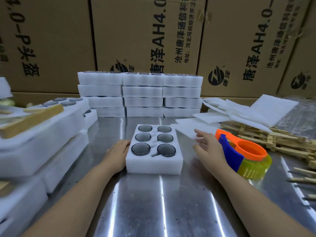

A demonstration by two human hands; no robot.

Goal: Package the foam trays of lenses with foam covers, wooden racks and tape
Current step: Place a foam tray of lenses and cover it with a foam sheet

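White rectangular foam tray [153, 163] holding six round dark glass lenses [140, 148] is sitting centrally on the shiny metal bench [153, 202]. Left hand [118, 154] is pressing flat against the tray's left wall, grip slack, clasping nothing. Right hand [209, 148] is hovering, fingers spread, grip empty, over a thin white foam cover [184, 132], beside the orange-and-blue plastic tape dispenser [229, 156].

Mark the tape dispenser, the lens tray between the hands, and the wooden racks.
tape dispenser [230, 156]: head view, on its blue body.
foam tray of lenses [153, 165]: head view, on its bare front wall.
wooden racks [282, 140]: head view, on a slat of the pile.
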